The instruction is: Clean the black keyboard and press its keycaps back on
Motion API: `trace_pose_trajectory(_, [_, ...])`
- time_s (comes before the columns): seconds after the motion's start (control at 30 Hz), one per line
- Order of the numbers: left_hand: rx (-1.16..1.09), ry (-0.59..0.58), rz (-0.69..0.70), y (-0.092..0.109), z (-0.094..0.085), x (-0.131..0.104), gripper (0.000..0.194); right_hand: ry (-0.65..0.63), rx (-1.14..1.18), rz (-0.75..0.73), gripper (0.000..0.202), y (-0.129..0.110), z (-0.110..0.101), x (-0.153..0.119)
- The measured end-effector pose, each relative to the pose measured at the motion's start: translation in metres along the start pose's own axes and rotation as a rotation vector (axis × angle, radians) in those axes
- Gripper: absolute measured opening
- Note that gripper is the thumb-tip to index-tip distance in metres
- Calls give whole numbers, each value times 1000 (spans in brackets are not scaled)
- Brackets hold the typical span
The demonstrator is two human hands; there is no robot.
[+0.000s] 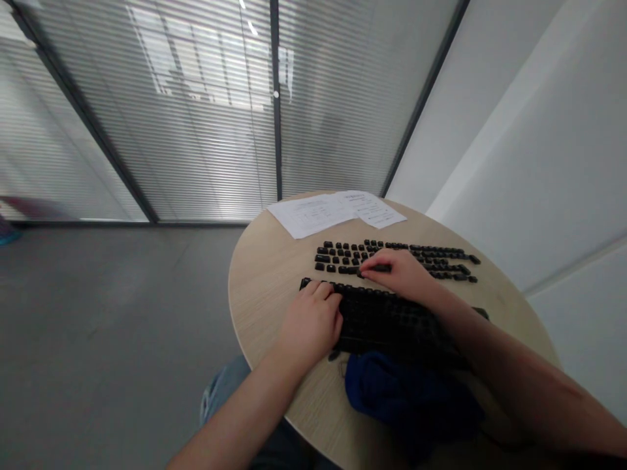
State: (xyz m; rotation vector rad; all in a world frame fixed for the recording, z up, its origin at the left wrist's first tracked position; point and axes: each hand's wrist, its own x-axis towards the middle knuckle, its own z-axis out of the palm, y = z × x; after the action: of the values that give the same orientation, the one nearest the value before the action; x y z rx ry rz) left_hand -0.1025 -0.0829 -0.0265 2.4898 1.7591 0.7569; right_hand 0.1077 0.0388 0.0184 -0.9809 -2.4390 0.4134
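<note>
A black keyboard (386, 323) lies near the front of the round table. Over its left end is my left hand (313, 320), fingers curled down and closed on it. Behind the keyboard, loose black keycaps (343, 254) are laid out in several rows. My right hand (396, 271) reaches across the keyboard to the front row, with thumb and fingertips pinched on a small black keycap (360, 274). Part of the rows is hidden under this hand, and my right forearm covers the keyboard's right side.
Printed paper sheets (318, 214) lie at the back of the round wooden table (259, 274). A dark blue cloth (377, 385) sits in front of the keyboard, near a small dark piece (334, 356). Beyond the table stand a glass partition with blinds (206, 130) and a white wall (539, 130).
</note>
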Motion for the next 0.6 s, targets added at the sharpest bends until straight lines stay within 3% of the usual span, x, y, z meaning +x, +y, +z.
trace_pose_trajectory(0.1, [-13, 29, -16, 0, -1, 0, 24, -58, -14, -43, 12, -12, 16, -18])
trace_pose_trajectory(0.23, [-47, 107, -61, -1, -2, 0, 27, -97, -43, -67, 13, -14, 31, -20])
trace_pose_trajectory(0.6, [-57, 141, -96, -4, 0, 0, 28, -103, -84, -167, 12, -15, 42, -25])
